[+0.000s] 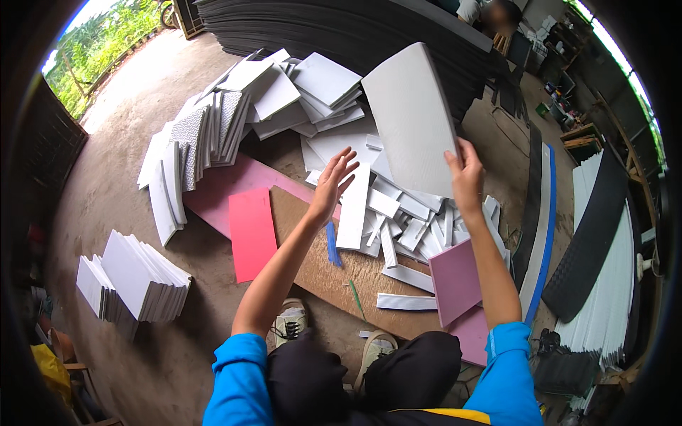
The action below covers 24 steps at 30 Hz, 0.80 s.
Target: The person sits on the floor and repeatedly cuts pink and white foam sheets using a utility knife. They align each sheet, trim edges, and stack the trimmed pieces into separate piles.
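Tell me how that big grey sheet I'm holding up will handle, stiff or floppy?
Probably fairly stiff and light: the grey sheet stands up with little bend, pinched at one bottom corner by the right hand. The left hand is open and off it, so it may tip sideways.

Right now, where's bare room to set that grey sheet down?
The right hand holds the grey sheet; the left hand is open. Free: bare floor left of the leaning white tiles, and floor between the red panel and the white stack. Crowded: the strip pile.
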### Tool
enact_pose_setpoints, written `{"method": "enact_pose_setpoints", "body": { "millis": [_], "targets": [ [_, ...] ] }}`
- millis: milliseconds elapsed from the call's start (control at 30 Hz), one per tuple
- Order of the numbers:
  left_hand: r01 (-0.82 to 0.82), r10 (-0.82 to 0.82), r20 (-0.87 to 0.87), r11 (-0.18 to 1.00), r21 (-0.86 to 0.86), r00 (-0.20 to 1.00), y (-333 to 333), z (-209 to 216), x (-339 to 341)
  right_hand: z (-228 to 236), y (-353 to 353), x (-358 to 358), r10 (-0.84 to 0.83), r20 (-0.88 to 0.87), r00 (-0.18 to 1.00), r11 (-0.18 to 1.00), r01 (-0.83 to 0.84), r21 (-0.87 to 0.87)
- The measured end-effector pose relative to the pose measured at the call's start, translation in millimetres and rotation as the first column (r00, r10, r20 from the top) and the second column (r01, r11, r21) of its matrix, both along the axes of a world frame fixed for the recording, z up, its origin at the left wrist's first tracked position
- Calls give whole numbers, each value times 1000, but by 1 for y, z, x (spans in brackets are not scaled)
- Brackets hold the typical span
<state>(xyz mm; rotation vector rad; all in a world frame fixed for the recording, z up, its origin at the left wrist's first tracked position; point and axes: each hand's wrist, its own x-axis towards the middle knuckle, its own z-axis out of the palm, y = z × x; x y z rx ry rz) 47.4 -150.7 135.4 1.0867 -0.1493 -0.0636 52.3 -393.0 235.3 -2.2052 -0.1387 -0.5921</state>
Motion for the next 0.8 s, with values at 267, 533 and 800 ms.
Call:
{"method": "enact_pose_setpoints", "body": {
  "millis": [267, 533, 800],
  "targets": [
    [-457, 434, -187, 883, -104, 881, 98, -4, -43, -86, 202, -53, 689, -48, 724, 669, -660, -342],
    [-610, 608, -218, 789, 66, 763, 170, -97, -99, -132, 182, -2, 360, -197, 912, 916, -386, -113],
    [-331, 757, 80, 187, 925, 649, 188, -143, -116, -177, 175, 9, 540, -547, 640, 771, -114, 627]
  ]
}}
